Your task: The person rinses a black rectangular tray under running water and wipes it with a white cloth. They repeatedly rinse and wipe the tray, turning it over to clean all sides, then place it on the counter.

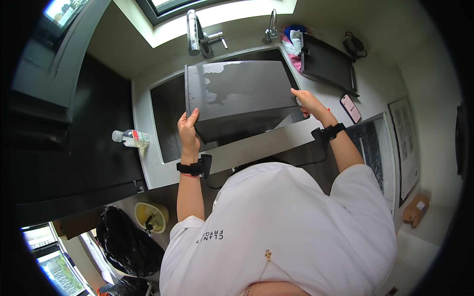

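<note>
A large grey box-shaped container (248,87), wet or patchy on its upper face, is tilted over the sink basin (166,122). My left hand (190,131) grips its lower left edge, with the thumb on top. At the box's right end, my right hand (309,103) has its thumb on the corner and its fingers curled below; something small and white shows by the palm. The underside of the box and most of the fingertips are hidden.
Behind the sink stand a chrome faucet (202,37) and a smaller gooseneck tap (272,27). A dark panel (327,64) leans on cloths (294,46) at the right, near a phone (350,108). A capped bottle (135,138) stands on the left rim.
</note>
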The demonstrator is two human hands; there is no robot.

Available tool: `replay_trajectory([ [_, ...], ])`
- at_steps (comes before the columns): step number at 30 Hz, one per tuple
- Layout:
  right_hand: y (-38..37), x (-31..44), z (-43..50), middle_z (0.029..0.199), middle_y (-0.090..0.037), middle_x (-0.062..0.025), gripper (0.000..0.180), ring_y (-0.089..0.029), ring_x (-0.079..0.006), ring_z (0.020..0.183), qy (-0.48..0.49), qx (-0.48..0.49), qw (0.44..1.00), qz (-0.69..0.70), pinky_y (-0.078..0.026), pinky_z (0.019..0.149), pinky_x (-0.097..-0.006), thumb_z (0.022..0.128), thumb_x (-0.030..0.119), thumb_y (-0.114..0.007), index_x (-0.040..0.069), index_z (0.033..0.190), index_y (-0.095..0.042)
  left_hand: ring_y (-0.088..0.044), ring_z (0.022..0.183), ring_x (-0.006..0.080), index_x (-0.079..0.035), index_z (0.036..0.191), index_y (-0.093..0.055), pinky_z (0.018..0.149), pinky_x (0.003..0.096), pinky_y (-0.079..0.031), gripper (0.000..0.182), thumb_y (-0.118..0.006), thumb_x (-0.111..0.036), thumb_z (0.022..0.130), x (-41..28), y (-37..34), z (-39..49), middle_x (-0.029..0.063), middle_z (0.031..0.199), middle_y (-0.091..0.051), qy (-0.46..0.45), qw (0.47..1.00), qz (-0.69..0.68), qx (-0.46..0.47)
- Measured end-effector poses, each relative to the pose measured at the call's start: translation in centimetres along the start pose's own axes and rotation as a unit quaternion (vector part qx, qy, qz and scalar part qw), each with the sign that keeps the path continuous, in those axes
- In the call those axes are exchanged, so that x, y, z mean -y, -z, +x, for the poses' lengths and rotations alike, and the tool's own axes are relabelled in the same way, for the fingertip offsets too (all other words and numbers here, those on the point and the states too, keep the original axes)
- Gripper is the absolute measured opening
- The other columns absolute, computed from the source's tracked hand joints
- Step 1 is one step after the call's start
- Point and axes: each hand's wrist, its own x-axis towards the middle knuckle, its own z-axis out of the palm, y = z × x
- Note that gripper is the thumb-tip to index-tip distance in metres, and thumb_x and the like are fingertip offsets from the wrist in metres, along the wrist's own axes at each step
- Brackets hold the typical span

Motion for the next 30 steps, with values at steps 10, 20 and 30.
replay_trajectory([
  [10, -2.5, 8.7, -4.8, 0.064, -0.056, -0.0267, 0.051, -0.057, -0.0372, 0.058, 0.219, -0.164, 0.934, -0.231, -0.048, 0.062, -0.0444, 0.085, 0.040, -0.053, -0.009, 0.069, -0.057, -0.063, 0.090, 0.0167, -0.006, 0.097, -0.063, 0.084, 0.0293, -0.048, 0.008, -0.063, -0.012, 0.092, 2.4, 3.7, 2.3, 0.0042, 0.091, -0.066, 0.047, 0.993, -0.105, -0.041],
  [20, -6.0, 17.3, -9.0, 0.060, -0.059, -0.0238, 0.042, -0.063, -0.0381, 0.060, 0.270, -0.268, 0.820, -0.428, -0.053, 0.059, -0.0419, 0.076, 0.033, -0.058, -0.006, 0.065, -0.062, -0.060, 0.103, 0.0195, -0.003, 0.105, -0.064, 0.095, 0.0316, -0.043, 0.023, -0.055, -0.022, 0.096, 9.1, 4.8, 4.6, 0.0067, 0.107, -0.065, 0.121, 0.959, -0.256, 0.024],
  [30, -9.5, 18.1, -9.5, 0.072, -0.066, -0.0201, 0.035, -0.068, -0.0358, 0.069, 0.231, -0.262, 0.811, -0.470, -0.055, 0.060, -0.0432, 0.075, 0.031, -0.056, -0.001, 0.075, -0.069, -0.045, 0.123, 0.0207, -0.014, 0.132, -0.052, 0.105, 0.0429, -0.028, 0.066, -0.052, -0.064, 0.089, 9.4, 5.7, 3.0, 0.0033, 0.130, -0.055, 0.206, 0.976, -0.022, 0.066],
])
